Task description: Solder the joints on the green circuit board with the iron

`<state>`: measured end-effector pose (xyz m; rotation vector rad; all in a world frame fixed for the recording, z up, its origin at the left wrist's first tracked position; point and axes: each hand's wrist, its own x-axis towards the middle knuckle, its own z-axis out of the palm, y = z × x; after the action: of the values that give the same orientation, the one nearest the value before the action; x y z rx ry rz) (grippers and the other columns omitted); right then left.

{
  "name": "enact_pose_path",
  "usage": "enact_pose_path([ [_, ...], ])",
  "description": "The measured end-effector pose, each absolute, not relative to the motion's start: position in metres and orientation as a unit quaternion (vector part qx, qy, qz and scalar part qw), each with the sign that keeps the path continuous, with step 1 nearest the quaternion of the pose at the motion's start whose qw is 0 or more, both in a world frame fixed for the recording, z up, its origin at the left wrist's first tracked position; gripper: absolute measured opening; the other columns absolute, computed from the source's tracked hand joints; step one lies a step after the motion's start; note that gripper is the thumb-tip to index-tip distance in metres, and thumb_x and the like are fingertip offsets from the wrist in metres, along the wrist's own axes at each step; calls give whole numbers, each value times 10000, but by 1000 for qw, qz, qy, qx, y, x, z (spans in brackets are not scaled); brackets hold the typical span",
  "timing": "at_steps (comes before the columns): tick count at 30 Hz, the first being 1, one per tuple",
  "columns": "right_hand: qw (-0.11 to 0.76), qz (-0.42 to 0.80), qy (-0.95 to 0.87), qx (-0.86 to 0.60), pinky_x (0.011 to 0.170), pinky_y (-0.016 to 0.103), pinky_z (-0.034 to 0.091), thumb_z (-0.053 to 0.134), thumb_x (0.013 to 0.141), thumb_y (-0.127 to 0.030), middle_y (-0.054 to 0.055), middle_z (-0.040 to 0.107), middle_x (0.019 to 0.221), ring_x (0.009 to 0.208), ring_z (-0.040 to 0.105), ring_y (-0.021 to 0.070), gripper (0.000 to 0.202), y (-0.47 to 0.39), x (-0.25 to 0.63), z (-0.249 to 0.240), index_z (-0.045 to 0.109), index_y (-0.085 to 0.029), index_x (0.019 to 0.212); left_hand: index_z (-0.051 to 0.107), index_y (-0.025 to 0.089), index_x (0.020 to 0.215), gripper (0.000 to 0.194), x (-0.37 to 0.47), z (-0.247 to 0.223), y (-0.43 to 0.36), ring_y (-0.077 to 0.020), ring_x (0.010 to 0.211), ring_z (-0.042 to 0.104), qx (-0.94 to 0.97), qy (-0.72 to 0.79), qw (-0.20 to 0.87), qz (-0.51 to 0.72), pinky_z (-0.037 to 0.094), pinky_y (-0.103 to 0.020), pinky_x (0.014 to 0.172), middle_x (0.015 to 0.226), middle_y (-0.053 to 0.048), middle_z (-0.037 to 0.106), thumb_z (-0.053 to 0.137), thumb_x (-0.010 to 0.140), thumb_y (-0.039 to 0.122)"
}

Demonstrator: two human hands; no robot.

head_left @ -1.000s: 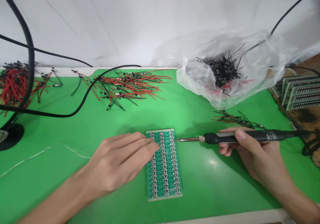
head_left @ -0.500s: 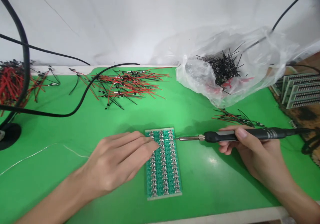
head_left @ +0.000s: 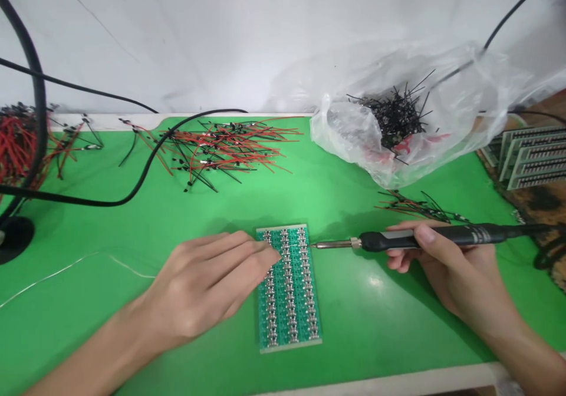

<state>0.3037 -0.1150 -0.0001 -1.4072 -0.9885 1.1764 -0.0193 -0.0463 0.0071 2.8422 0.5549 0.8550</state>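
A green circuit board (head_left: 298,302) with three columns of small silvery parts lies flat on the green work surface. My left hand (head_left: 216,284) is closed over the board's upper left, pinching a thin solder wire (head_left: 79,261); the wire trails out behind the hand to the left, and its front end reaches across to the right column. In my right hand (head_left: 455,272) is a black soldering iron (head_left: 398,240), gripped like a pen. Its tip meets the right edge of the board near the top, by the wire's end. My left fingers hide part of the left column.
Red and black wires (head_left: 234,142) lie in a loose pile at the back, with another bundle (head_left: 17,148) far left. A clear plastic bag (head_left: 345,131) of black wires stands back right. Several boards (head_left: 537,157) stand upright at right. A black cable (head_left: 101,200) loops across the left.
Almost nothing differs. The view has shifted very slightly; both hands, the iron and the board keep their places relative to each other.
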Motion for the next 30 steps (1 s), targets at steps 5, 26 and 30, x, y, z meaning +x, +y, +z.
enact_pose_path([
  [5,502,493,-379,-601,436,221,598,770,809,-406,63,779,615,486,715,173,212,-113,302,2,843,-206,806,658,46,1024,127,-19,8,-47,-180,831,700,938,183,64,286,605,-316,754,887,-87,725,630,901,60],
  [26,525,527,-360,-563,480,225,594,759,822,-362,69,787,633,528,719,174,179,-122,300,7,839,-212,880,660,31,1050,156,-20,11,-46,-188,864,679,934,179,111,288,592,-317,742,922,-100,715,634,899,53],
  [30,496,534,-371,-575,531,265,613,764,821,-373,63,795,655,566,732,192,196,-125,298,6,834,-228,932,654,35,1086,183,-19,12,-46,-190,896,665,937,178,122,274,586,-323,758,965,-107,706,619,907,51],
])
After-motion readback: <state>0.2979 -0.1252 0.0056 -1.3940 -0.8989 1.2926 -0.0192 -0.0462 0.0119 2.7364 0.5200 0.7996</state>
